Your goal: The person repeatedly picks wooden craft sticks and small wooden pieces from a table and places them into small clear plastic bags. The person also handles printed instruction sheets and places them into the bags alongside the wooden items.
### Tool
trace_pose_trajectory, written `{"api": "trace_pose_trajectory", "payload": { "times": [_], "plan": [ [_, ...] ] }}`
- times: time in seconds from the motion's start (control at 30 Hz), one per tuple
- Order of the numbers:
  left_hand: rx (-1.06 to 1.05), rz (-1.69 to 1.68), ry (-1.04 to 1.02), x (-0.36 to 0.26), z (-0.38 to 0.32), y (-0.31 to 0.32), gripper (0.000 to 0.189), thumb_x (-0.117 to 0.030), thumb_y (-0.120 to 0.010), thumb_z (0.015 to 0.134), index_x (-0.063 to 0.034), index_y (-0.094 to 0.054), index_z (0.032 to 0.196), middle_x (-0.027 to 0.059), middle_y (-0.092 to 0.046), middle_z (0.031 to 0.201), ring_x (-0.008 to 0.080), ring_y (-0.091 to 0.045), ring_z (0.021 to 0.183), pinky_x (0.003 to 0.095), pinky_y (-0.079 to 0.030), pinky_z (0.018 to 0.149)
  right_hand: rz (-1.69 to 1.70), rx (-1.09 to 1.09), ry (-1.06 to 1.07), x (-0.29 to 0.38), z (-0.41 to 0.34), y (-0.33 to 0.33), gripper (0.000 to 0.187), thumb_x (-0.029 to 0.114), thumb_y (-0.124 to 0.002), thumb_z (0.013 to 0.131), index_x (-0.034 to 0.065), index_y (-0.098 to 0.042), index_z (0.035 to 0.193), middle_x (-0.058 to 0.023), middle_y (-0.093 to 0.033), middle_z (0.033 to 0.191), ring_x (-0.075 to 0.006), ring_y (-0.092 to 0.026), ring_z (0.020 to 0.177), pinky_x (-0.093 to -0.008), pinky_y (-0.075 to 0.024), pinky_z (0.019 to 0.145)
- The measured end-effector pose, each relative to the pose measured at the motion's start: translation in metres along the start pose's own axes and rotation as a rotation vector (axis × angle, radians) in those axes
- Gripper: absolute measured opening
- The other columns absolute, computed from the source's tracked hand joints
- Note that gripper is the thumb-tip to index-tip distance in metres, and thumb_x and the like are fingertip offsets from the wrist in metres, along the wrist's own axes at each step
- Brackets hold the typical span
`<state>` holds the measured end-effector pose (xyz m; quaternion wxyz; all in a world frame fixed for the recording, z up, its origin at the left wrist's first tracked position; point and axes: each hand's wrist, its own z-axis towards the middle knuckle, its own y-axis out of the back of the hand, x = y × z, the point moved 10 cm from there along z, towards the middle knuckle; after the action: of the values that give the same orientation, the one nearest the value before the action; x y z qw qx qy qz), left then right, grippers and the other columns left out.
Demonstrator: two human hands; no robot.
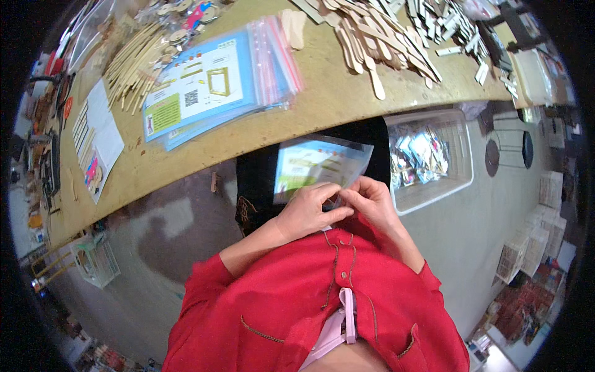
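Over my lap, a clear plastic bag with a printed instruction card (307,162) is held between my two hands. My left hand (314,204) pinches the bag's near edge with thumb and fingers. Close beside it, my right hand (369,197) grips the same edge at its right end. Fingers hide that part of the bag. On the table ahead lies a stack of similar bags (204,83) with blue printed cards and red-striped zip edges. Left of the stack rests a white sheet (103,130) with sticks and small colored parts on it.
Thin wooden sticks (132,60) and bagged wooden discs (179,35) lie at the table's back left. Wooden craft sticks (372,37) and small white pieces (448,23) are heaped to the right. A white plastic bin (430,200) of filled bags stands right of my lap, below the table edge (186,172).
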<state>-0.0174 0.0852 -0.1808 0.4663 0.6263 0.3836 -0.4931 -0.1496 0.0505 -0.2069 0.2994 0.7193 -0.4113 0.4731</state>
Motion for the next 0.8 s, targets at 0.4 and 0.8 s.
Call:
{"api": "trace_pose_trajectory", "payload": {
  "times": [0.4, 0.8],
  "plan": [
    [-0.449, -0.023, 0.027, 0.018, 0.024, 0.052, 0.016, -0.01, -0.061, 0.103, 0.0001, -0.073, 0.105, 0.0111, -0.072, 0.094, 0.0211, -0.069, 0.086, 0.0335, -0.053, 0.076, 0.262, 0.003, -0.017, 0.0, 0.001, -0.007, 0.021, 0.011, -0.066, 0.104, 0.0014, -0.069, 0.086, -0.0054, -0.073, 0.077, -0.0115, -0.07, 0.066, -0.0261, -0.0555, 0.062],
    [-0.414, 0.507, -0.219, -0.035, 0.008, 0.047, 0.009, -0.012, -0.069, 0.097, -0.0031, -0.07, 0.099, 0.0152, -0.066, 0.088, 0.0355, -0.068, 0.08, 0.0425, -0.056, 0.07, -1.264, 0.064, 0.533, 0.094, -0.01, -0.009, 0.029, 0.012, -0.073, 0.082, 0.0091, -0.067, 0.11, -0.0098, -0.066, 0.099, -0.028, -0.072, 0.082, -0.0381, -0.0587, 0.067]
  ]
}}
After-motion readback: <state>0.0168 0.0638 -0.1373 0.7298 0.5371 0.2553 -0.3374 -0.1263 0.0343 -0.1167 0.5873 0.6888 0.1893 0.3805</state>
